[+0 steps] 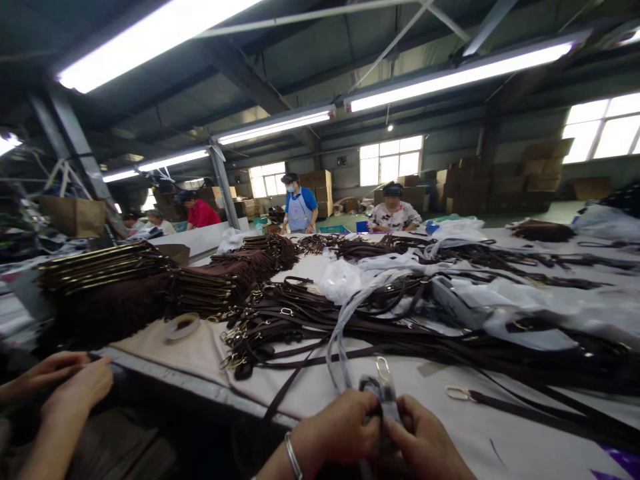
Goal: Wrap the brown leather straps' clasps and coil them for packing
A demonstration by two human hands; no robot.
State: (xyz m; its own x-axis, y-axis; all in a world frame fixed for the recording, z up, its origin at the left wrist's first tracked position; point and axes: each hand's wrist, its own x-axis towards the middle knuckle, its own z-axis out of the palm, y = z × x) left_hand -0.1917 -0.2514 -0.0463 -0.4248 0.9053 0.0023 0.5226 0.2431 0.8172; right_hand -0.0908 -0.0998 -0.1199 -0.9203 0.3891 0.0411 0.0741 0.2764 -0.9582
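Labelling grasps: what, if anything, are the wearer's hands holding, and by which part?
Left hand and right hand pinch a plastic-wrapped piece just below the gold oval ring; its contents are unclear.

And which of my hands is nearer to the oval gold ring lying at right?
Right. Your right hand is a little left of the oval gold ring and nearer to you; your left hand is farther left.

Straps (320, 327) dark brown; buckles (383, 368) gold. Surface (300, 393) off-white. Plastic (343, 280) whitish, translucent. 2 workers' tops: 1 plain red (201, 213), 1 white with dark-and-reddish print (400, 217). Apron (299, 213) pale lilac-blue over bright blue shirt (309, 199). Bracelet (293, 456) silver.
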